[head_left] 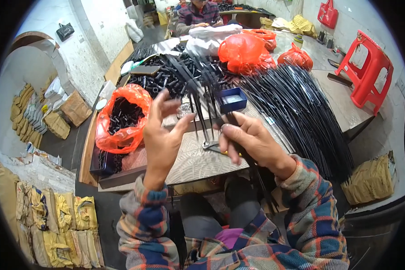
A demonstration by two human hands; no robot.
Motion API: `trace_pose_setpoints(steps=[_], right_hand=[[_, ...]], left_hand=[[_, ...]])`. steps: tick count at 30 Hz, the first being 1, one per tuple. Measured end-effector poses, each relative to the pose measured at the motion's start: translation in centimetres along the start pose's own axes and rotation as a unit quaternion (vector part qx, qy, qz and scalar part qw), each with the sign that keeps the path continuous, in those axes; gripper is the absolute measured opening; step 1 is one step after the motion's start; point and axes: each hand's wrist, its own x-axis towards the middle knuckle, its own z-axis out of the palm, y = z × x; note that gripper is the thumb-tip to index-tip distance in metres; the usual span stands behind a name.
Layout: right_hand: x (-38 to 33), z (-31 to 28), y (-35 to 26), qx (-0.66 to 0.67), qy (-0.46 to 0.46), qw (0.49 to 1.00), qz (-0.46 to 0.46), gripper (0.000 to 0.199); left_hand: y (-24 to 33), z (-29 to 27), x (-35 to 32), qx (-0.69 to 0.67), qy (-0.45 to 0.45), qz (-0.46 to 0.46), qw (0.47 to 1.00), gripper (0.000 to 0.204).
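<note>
My right hand (258,141) is closed around a bundle of thin black rods (200,96), which runs from the far middle of the table down past my knees. Its far end is smeared by motion. To the left of the bundle, my left hand (163,141) is raised over the table with thumb and fingers apart, holding nothing. A small dark blue box (234,106) stands just beyond my right hand. Below the rods lies a metal tool (210,145) with a dark and yellow handle, partly hidden. To the right, a large pile of long black rods (297,112) spreads over the table edge.
An open red plastic bag (102,130) holds small black parts at the left. More black parts (164,83) lie heaped behind it, beside a phone-like slab (145,70). Tied red bags (240,51) stand further back. A red stool (369,74) rests at right; another person (198,18) sits opposite.
</note>
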Motion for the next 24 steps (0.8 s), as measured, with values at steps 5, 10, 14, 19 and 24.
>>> trace_pose_setpoints(steps=[5, 10, 14, 19, 24], right_hand=[[-2.1, 2.9, 0.6, 0.126, -0.139, 0.977, 0.101, 0.027], [-2.0, 1.9, -0.3, 0.097, -0.093, 0.986, 0.099, 0.025], [-1.9, 1.2, -3.4, 0.058, -0.057, 0.996, 0.046, 0.026], [-4.0, 1.1, -1.4, 0.084, -0.032, 0.993, 0.070, 0.022], [-4.8, 2.4, 9.7, 0.083, -0.029, 0.995, 0.050, 0.019]], left_hand=[[0.0, 0.2, 0.6, -0.201, -0.152, -0.100, 0.962, 0.034], [-0.5, 2.0, -0.5, -0.205, -0.096, -0.107, 0.968, 0.019], [-4.1, 2.1, -4.4, -0.061, -0.223, -0.098, 0.968, 0.021], [-13.0, 4.0, -2.1, 0.059, -0.322, 0.142, 0.934, 0.024], [-20.6, 5.6, 7.5, 0.360, -0.233, 0.388, 0.816, 0.042]])
